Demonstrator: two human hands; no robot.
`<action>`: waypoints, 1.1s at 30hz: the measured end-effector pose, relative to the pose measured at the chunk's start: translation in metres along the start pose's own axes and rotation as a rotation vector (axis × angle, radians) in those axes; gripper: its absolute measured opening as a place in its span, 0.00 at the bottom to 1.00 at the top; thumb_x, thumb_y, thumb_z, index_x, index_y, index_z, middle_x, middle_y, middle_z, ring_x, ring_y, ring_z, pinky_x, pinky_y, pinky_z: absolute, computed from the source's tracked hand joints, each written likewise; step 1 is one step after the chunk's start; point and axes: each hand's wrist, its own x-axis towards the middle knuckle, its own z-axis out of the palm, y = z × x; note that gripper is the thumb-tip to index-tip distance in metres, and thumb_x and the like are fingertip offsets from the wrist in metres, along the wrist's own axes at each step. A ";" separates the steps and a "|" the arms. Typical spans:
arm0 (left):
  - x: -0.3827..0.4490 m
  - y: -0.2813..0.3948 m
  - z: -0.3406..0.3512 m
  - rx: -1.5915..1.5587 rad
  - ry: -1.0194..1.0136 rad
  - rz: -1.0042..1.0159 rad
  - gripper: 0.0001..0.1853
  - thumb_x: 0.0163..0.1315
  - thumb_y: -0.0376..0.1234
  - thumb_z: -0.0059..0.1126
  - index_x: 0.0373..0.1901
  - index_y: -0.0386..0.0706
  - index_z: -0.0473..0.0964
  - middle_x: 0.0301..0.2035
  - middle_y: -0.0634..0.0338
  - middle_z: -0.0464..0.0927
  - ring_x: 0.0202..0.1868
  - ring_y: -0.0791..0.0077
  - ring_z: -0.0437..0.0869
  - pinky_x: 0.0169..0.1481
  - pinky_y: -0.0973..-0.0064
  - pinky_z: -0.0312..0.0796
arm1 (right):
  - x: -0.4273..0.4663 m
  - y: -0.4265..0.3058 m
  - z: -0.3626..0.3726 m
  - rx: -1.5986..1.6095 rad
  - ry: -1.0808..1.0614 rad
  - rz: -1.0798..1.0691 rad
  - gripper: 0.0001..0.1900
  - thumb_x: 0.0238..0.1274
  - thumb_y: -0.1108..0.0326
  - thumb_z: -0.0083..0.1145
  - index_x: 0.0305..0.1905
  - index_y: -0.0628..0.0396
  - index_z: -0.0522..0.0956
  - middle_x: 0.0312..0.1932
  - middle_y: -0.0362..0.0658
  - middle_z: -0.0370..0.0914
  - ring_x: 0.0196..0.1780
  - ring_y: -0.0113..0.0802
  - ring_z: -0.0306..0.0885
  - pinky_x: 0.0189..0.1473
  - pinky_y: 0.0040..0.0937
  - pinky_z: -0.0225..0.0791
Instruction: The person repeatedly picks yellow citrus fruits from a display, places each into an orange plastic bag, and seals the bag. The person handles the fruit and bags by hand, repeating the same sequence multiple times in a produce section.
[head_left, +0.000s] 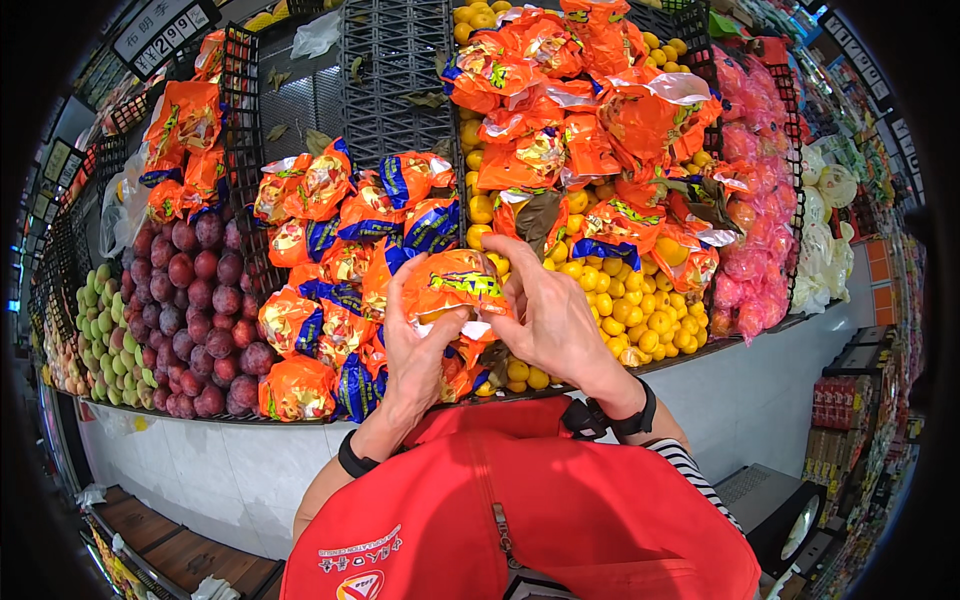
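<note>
Between both hands is a fruit in an orange printed plastic wrapper (456, 285), its torn or loose edge facing me. My left hand (412, 337) cups it from the left, thumb along the lower edge. The fingers of my right hand (551, 315) pinch the wrapper's right side. Beneath and left of the hands lie several similar wrapped fruits (300, 386) with orange and blue film. Loose yellow-orange citrus fruits (637, 315) lie right of my right hand, with crumpled orange wrappers (536, 90) heaped behind them.
Dark plums (199, 300) and green fruits (105, 337) fill the left side of the display. Black plastic mesh dividers (244, 127) separate the sections. A black crate surface (397, 75) with dry leaves lies ahead. Pink-wrapped fruits (750, 225) and white-wrapped ones (821, 255) are at the right.
</note>
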 end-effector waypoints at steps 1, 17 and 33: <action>0.000 0.002 0.000 -0.014 0.014 0.001 0.40 0.58 0.18 0.63 0.72 0.40 0.57 0.57 0.49 0.77 0.57 0.66 0.82 0.62 0.68 0.77 | 0.000 -0.001 -0.003 -0.002 -0.082 0.053 0.31 0.53 0.74 0.66 0.65 0.54 0.73 0.25 0.43 0.73 0.24 0.32 0.75 0.27 0.32 0.70; 0.005 -0.003 -0.009 0.533 -0.088 0.377 0.24 0.68 0.22 0.49 0.66 0.35 0.73 0.62 0.51 0.77 0.67 0.61 0.76 0.71 0.68 0.68 | -0.006 0.028 0.027 0.784 -0.181 0.248 0.37 0.68 0.62 0.62 0.76 0.59 0.59 0.69 0.47 0.69 0.69 0.29 0.68 0.67 0.30 0.67; 0.035 0.056 0.002 1.126 -0.100 0.571 0.23 0.50 0.18 0.53 0.50 0.37 0.82 0.37 0.51 0.81 0.36 0.61 0.85 0.43 0.69 0.76 | 0.013 0.048 0.032 0.977 -0.282 0.615 0.36 0.61 0.60 0.70 0.71 0.57 0.67 0.42 0.42 0.80 0.40 0.24 0.80 0.33 0.24 0.77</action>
